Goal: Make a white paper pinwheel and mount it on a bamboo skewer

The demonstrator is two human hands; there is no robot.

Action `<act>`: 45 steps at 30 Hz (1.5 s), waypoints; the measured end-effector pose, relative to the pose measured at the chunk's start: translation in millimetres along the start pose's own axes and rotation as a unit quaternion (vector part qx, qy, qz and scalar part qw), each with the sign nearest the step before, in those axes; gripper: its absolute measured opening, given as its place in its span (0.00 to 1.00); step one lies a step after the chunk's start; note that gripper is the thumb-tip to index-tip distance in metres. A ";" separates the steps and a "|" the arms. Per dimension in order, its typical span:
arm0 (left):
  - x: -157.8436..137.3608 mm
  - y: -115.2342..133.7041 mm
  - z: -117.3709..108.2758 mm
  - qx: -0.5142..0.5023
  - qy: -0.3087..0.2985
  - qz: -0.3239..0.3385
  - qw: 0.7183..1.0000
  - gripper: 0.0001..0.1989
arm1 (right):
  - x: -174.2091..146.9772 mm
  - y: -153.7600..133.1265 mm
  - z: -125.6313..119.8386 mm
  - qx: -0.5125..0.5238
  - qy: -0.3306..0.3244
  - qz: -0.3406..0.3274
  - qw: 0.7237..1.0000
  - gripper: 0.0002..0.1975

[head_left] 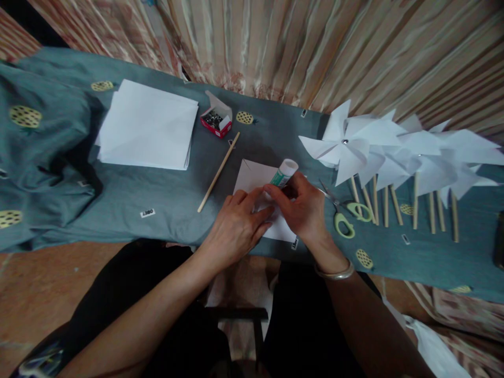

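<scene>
A glue stick [284, 172] with a white end and green label is gripped in my right hand [305, 205], tilted over a white sheet of paper [255, 176]. A cut line shows at the paper's upper left corner. My left hand [241, 220] lies on the paper's lower left part, fingers stretched towards the glue stick; the two hands hide much of the sheet. To the left of the paper rests a wooden stick [219, 172]. Scissors with green handles [346, 215] lie just right of my right hand, blades pointing at it.
A stack of white paper [151, 126] lies at the left. Behind the stick stands an opened red box [216, 119] of small metal pieces. Several white paper pinwheels [350, 144] on wooden sticks overlap at the right. The cloth [165, 210] is bunched up at far left; a pleated curtain [255, 47] hangs behind.
</scene>
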State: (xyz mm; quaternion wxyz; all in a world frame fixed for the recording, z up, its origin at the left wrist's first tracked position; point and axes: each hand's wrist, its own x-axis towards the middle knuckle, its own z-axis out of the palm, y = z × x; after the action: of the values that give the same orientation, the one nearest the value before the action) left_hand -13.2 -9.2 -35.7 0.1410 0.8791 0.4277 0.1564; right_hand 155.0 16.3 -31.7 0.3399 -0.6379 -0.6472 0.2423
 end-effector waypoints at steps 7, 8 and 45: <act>0.0 0.1 0.3 0.003 0.010 0.006 1.000 0.15 | -0.8 -4.3 -0.1 -0.003 -0.016 -0.002 1.000 0.13; -0.3 -0.3 0.5 0.002 0.011 0.007 1.000 0.15 | -0.9 -4.4 -0.1 -0.004 -0.018 -0.004 1.000 0.13; -1.8 -1.2 -0.3 -0.008 -0.012 0.011 1.000 0.14 | -7.8 -6.6 -6.2 -0.023 -0.050 -0.026 0.998 0.14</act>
State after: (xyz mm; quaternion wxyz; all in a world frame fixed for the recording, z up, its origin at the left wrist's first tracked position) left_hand -15.1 -9.9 -36.2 0.1512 0.8845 0.4147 0.1512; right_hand 154.9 7.4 -23.8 0.2984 -0.6153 -0.6855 0.2499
